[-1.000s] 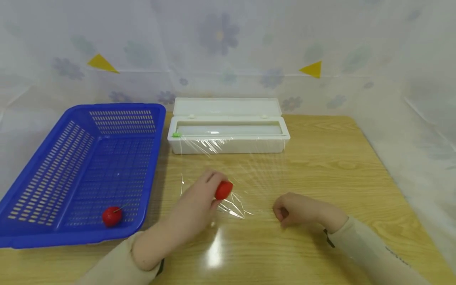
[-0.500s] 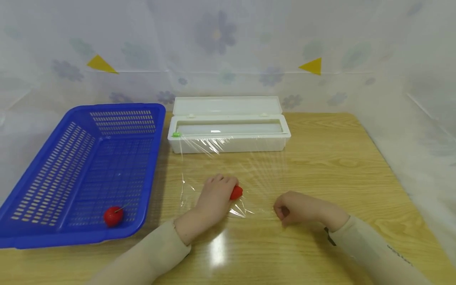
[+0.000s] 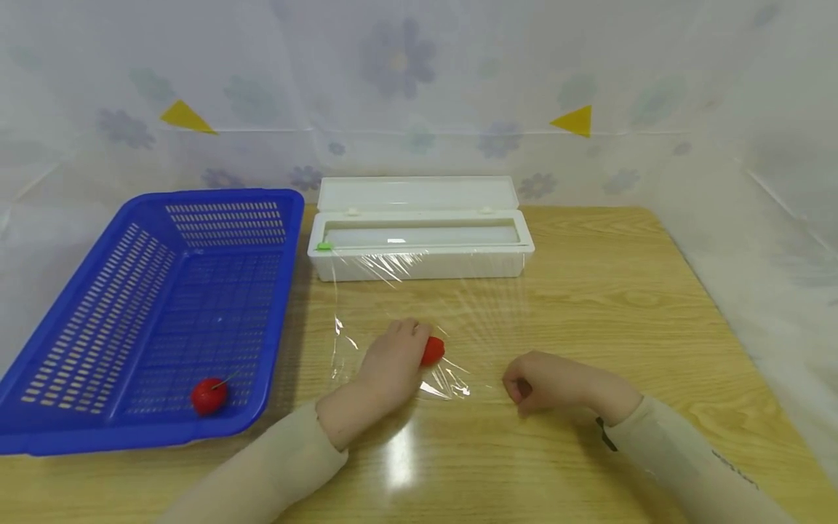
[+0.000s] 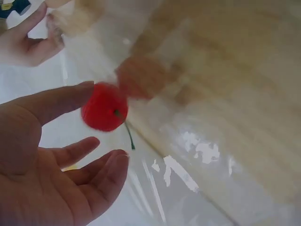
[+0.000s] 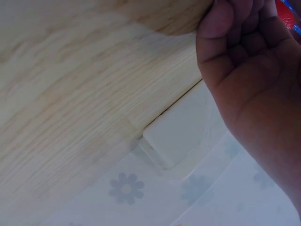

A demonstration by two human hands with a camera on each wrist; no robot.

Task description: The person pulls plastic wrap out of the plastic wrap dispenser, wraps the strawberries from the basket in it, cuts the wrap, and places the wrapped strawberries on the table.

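Observation:
Clear plastic wrap (image 3: 452, 382) stretches from a white wrap dispenser (image 3: 425, 266) toward me over the wooden table. On it sits a red cherry (image 3: 433, 352) with a thin green stem, plain in the left wrist view. My left hand (image 3: 391, 364) is around the cherry's left side. There the thumb (image 4: 70, 100) touches the cherry, while the loosely bent fingers (image 4: 110, 176) stand apart from it. To the right, my right hand (image 3: 550, 382) pinches the wrap's near right corner between curled fingers and thumb.
A blue plastic basket (image 3: 278, 306) stands at the left, with another red cherry (image 3: 209, 397) near its front. The dispenser's lid (image 3: 419, 193) is raised, and a green slider (image 3: 324, 247) sits at its left end. Behind hangs a flowered curtain (image 3: 406, 87).
My left hand has carried the cherry right and down onto the wrap, then its fingers loosened. The cherry has shifted slightly left since half a second ago. My right hand stays in place.

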